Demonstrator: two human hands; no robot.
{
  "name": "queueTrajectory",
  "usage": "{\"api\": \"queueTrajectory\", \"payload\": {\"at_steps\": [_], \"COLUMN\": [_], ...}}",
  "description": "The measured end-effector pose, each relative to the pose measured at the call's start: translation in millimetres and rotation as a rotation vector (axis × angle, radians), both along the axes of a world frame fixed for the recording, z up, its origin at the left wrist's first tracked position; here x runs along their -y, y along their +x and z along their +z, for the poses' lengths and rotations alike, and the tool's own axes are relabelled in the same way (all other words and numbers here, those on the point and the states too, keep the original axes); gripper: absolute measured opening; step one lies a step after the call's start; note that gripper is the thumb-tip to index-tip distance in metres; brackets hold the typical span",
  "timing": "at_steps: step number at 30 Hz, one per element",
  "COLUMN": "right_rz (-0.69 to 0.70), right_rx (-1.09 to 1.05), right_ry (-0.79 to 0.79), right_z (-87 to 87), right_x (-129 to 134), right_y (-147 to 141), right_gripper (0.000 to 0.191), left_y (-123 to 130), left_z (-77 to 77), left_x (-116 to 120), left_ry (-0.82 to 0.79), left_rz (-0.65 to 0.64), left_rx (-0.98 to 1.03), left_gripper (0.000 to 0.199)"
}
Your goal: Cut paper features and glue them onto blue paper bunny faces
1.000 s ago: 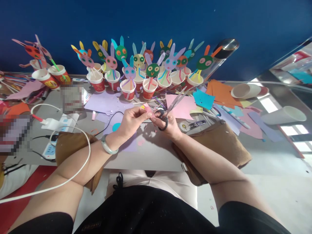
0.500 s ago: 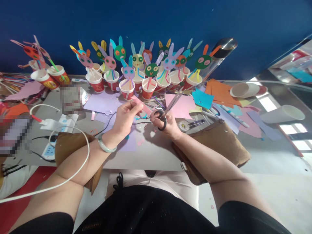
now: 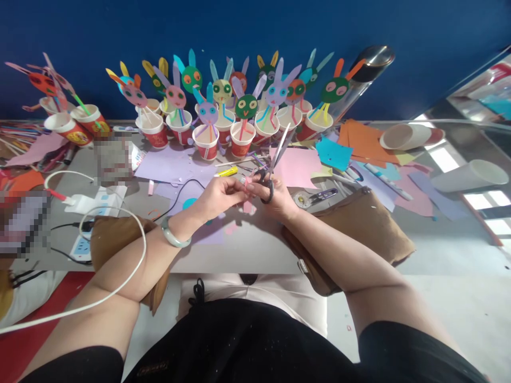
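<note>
My left hand, with a pale green bangle on its wrist, pinches a small strip of pink paper above the table. Meeting it fingertip to fingertip, my right hand also touches the strip with thumb and finger. A pair of black-handled scissors hangs in my right hand, blades up and parted a little. The strip looks folded or bent between the fingers, which hide part of it. Under the hands lie lilac paper and small pink scraps.
Red-and-white paper cups holding paper rabbit figures stand along the blue wall. Pink paper, a yellow pen-like object and a brown pouch lie nearby. A white cable crosses my left forearm beside a power strip.
Both hands have come together, the left moving right and down. The pink strip, flat and stretched out before, is now bent between the fingertips. The yellow pen-like object has come into sight.
</note>
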State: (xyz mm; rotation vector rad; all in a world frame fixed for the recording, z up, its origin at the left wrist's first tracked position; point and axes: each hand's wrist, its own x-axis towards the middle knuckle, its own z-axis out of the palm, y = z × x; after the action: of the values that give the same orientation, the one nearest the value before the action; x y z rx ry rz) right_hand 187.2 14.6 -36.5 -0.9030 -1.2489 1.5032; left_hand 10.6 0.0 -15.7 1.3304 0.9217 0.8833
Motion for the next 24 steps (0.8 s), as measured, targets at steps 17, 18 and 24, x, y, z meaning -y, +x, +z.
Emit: {"api": "queueTrajectory", "payload": {"at_steps": [17,18,24], "right_rz": [-0.274,-0.282,-0.249], "right_rx": [0.009,0.008,-0.016], "right_ry": [0.022,0.015,0.011], "right_z": [17.5,16.5,5.2], "right_x": [-3.5,-4.0,-8.8], "right_y": [3.8,3.6,5.4], "right_gripper": [0.026,0.027,0.035], "left_y": [4.4,3.9,2.8], "left_z": [1.2,1.4,-1.1], "left_x": [2.6,2.4,0.3], "left_ry": [-0.046,-0.044,-0.034], "left_rz": [0.007,0.008,0.041], "left_rx": [-0.130,-0.129,-0.122], "left_gripper": [0.015,0.015,0.011]}}
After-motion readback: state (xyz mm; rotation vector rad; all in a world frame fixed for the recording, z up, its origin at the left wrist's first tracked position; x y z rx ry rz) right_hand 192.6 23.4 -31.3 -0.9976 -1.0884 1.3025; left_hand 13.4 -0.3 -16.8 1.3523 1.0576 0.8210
